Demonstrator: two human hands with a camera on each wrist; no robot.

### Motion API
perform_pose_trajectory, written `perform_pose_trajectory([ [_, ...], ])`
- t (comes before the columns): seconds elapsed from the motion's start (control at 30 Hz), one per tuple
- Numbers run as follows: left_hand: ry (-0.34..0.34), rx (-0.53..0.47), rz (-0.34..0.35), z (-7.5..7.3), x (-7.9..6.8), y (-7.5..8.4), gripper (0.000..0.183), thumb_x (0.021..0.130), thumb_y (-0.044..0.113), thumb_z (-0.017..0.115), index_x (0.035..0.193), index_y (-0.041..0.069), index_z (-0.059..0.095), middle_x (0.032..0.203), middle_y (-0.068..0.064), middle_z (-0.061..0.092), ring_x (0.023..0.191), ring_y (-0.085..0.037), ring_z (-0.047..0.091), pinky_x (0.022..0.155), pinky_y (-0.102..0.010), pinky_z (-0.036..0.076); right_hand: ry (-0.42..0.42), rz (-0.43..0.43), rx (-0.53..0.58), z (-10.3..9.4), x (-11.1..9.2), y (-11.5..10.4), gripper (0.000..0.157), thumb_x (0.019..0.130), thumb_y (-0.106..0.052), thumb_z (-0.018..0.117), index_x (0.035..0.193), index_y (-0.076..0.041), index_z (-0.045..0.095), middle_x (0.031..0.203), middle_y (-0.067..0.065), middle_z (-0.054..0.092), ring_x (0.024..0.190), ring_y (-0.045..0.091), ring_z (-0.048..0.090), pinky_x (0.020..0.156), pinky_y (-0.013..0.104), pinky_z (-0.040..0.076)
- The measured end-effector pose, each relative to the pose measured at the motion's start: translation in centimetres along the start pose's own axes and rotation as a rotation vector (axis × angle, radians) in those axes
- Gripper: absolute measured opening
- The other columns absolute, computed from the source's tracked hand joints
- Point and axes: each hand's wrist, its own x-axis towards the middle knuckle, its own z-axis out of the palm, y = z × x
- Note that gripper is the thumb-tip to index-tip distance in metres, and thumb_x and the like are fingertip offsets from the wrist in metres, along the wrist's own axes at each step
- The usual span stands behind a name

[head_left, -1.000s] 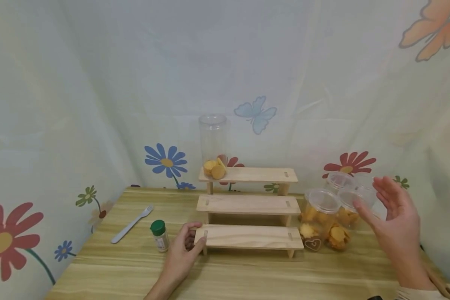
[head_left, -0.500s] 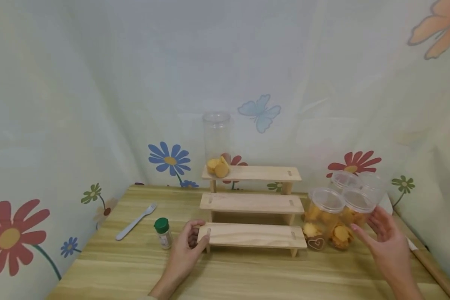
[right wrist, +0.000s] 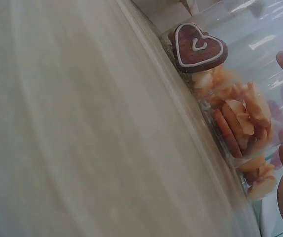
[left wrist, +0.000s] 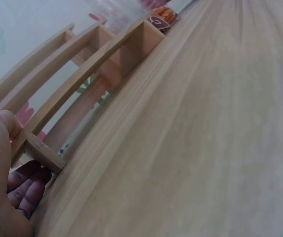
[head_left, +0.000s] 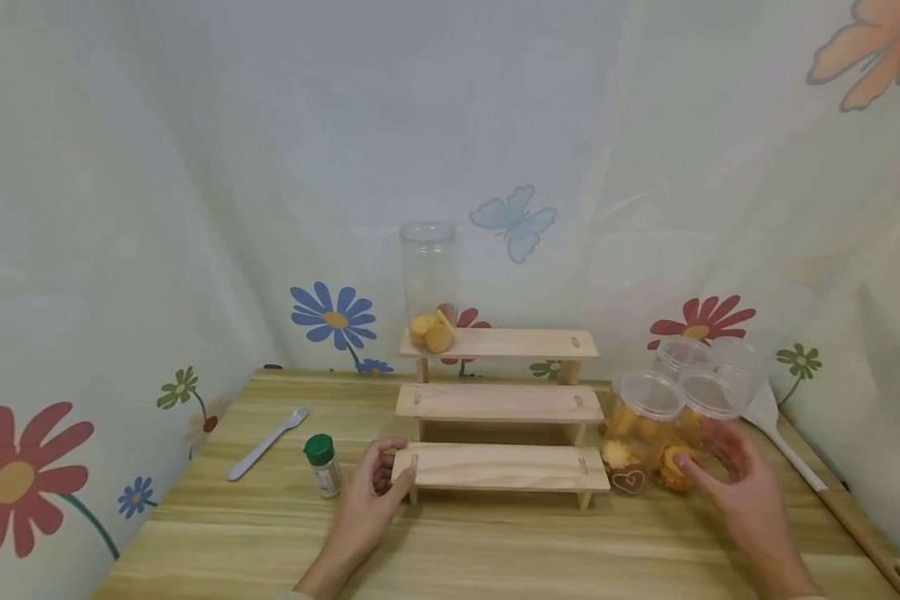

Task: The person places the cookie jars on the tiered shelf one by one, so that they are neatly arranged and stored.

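My left hand (head_left: 367, 500) grips the left end of the lowest step of a three-tier wooden shelf (head_left: 498, 467), thumb on top. In the left wrist view, its fingers (left wrist: 30, 190) curl below the board beside a leg. At the right, my right hand (head_left: 742, 483) is spread beside a clear plastic jar (head_left: 708, 396) of orange chip-like snacks (right wrist: 245, 121). Its thumb and fingers stand apart; contact with the jar is unclear. Beside it, another clear jar (head_left: 648, 396) holds pale cookies and a heart-shaped brown cookie (right wrist: 198, 47).
A tall clear jar (head_left: 429, 275) with round yellow cookies stands on the top step's left end. Left of the shelf are a green-capped shaker (head_left: 322, 467) and a grey fork (head_left: 268, 443). A wooden-handled white spatula (head_left: 802, 462) lies along the right side, near more clear jars (head_left: 682, 354).
My right hand has come down and leftward from above the jars to beside the front ones. The left hand keeps its grip on the lowest step. The view has shifted slightly.
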Motion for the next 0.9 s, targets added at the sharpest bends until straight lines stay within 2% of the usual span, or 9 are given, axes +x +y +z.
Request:
perform_pose_trajectory([
  [0.17, -0.001, 0.004, -0.016, 0.0, 0.0, 0.1, 0.041, 0.104, 0.017, 0.081, 0.141, 0.022, 0.066, 0.105, 0.001, 0.076, 0.093, -0.016, 0.073, 0.081, -0.028, 0.057, -0.020, 0.005, -0.029, -0.1, 0.0, 0.3, 0.069, 0.095, 0.000, 0.087, 0.155, -0.003, 0.054, 0.132, -0.030, 0.061, 0.125, -0.010, 0.057, 0.102, 0.007, 0.044],
  [0.37, -0.002, 0.008, -0.019, 0.0, 0.0, 0.1, 0.041, 0.104, 0.017, 0.081, 0.142, 0.021, 0.066, 0.105, 0.002, 0.076, 0.092, -0.016, 0.074, 0.081, -0.028, 0.057, -0.061, 0.002, -0.028, 0.0, -0.3, 1.2, 0.074, 0.094, 0.005, 0.086, 0.157, 0.009, 0.047, 0.133, -0.031, 0.060, 0.124, -0.014, 0.056, 0.101, 0.006, 0.043],
  [0.47, -0.001, 0.010, -0.016, 0.1, 0.1, 0.2, 0.041, 0.104, 0.017, 0.081, 0.142, 0.021, 0.066, 0.105, 0.002, 0.076, 0.093, -0.016, 0.074, 0.082, -0.028, 0.057, -0.072, -0.013, -0.031, 0.1, -0.3, 1.5, 0.073, 0.095, 0.003, 0.086, 0.156, 0.010, 0.047, 0.135, -0.029, 0.061, 0.124, -0.013, 0.056, 0.102, 0.006, 0.043],
  [0.9, -0.011, 0.006, -0.022, -0.1, 0.0, 0.1, 0.042, 0.104, 0.019, 0.081, 0.143, 0.020, 0.066, 0.106, 0.002, 0.076, 0.094, -0.016, 0.074, 0.082, -0.028, 0.058, -0.041, -0.036, -0.018, 0.3, -0.4, 1.7, 0.066, 0.092, 0.007, 0.087, 0.149, 0.009, 0.054, 0.132, -0.024, 0.067, 0.121, -0.009, 0.062, 0.101, 0.006, 0.045],
])
